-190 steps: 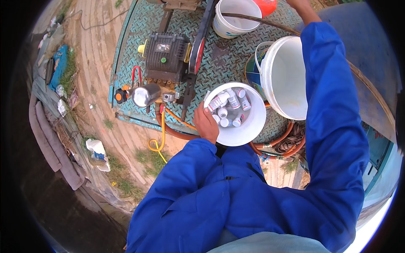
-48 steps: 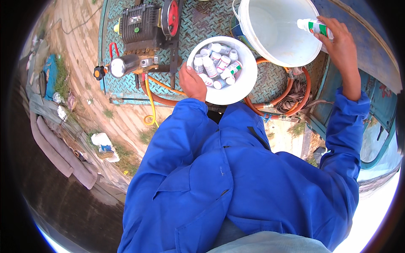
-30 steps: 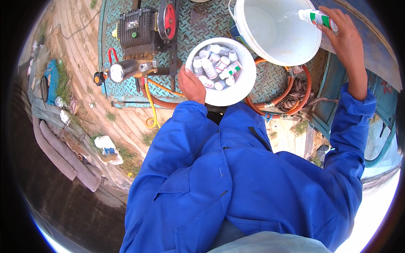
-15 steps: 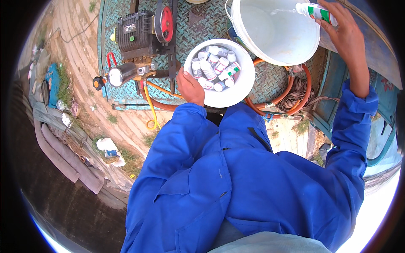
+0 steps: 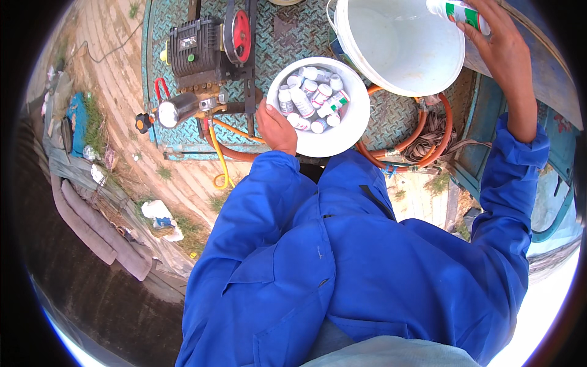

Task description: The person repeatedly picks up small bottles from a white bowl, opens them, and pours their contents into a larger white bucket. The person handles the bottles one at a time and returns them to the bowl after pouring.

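Observation:
My right hand (image 5: 496,43) is wrapped round a white bottle (image 5: 465,16) with a green and red label. The bottle is tilted, its mouth end to the left over a large white bucket (image 5: 455,67). My left hand (image 5: 276,127) grips the left rim of a white bowl (image 5: 333,144) in front of my body; its fingers are partly hidden. Several small white bottles (image 5: 301,101) lie jumbled inside the bowl. The inside of the bucket looks pale and whitish.
On the blue-green patterned metal platform (image 5: 287,43) stands a dark motor pump (image 5: 195,49) with a red pulley wheel (image 5: 242,37). Orange hoses (image 5: 449,131) loop below the bucket, beside a bundle of brown strap (image 5: 428,137). A yellow hose (image 5: 215,147) hangs over the platform's edge.
The thin white stream seen leaving the bottle's mouth earlier no longer shows. The bottle has shifted slightly and its mouth end sits a little higher. My left hand and the bowl stay put.

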{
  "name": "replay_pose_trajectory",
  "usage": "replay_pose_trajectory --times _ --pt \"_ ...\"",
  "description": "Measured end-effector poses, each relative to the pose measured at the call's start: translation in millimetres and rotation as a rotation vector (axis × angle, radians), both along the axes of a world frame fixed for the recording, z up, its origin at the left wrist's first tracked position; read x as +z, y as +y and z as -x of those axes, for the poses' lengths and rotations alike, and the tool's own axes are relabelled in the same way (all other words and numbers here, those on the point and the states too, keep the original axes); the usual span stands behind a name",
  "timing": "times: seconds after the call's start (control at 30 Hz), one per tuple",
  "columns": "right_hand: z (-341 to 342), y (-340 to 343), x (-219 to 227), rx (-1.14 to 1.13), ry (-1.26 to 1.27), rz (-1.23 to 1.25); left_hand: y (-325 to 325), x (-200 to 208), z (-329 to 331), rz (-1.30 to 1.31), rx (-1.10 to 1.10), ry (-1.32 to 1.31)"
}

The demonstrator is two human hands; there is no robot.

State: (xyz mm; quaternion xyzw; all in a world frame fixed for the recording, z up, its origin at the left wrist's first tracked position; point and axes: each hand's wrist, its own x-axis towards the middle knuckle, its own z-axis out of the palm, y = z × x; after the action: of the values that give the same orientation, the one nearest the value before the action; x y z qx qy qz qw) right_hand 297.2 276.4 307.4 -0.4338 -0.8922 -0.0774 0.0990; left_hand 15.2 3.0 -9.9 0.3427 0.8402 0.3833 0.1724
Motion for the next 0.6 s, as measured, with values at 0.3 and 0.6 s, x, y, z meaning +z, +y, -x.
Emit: replay_pose_trajectory --times 0.3,0.6 --pt "-36.9 17.3 -107.3 -0.103 0.127 0.121 0.9 2.9 -0.3 0.003 -0.012 -0.012" --pt "-58.8 -8.3 -176.8 0.072 -0.064 0.128 -1.3 -0.2 0.4 -0.013 -0.015 -0.009"
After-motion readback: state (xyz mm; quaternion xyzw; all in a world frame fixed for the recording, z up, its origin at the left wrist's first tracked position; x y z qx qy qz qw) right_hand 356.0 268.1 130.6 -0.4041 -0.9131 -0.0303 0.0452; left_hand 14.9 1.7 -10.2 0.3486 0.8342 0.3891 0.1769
